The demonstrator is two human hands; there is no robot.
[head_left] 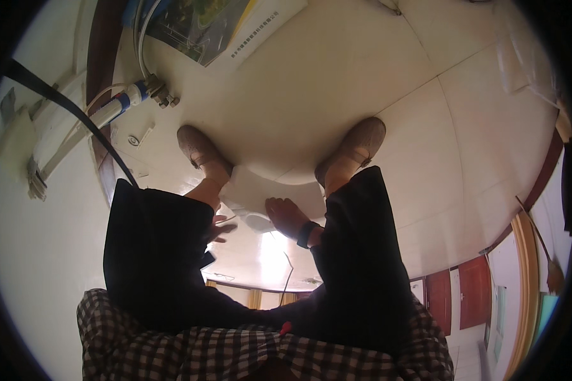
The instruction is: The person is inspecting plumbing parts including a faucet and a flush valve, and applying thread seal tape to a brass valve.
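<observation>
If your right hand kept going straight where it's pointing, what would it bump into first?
Probably the pale sheet just beyond the right hand, though depth is unclear and they may be touching.

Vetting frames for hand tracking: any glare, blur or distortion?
All head view: strong glare on the floor below centre; left hand looks smeared, partly hidden by the black trouser leg; right hand dim but clearer; tile seams bend, and fisheye vignetting blackens the corners.
</observation>
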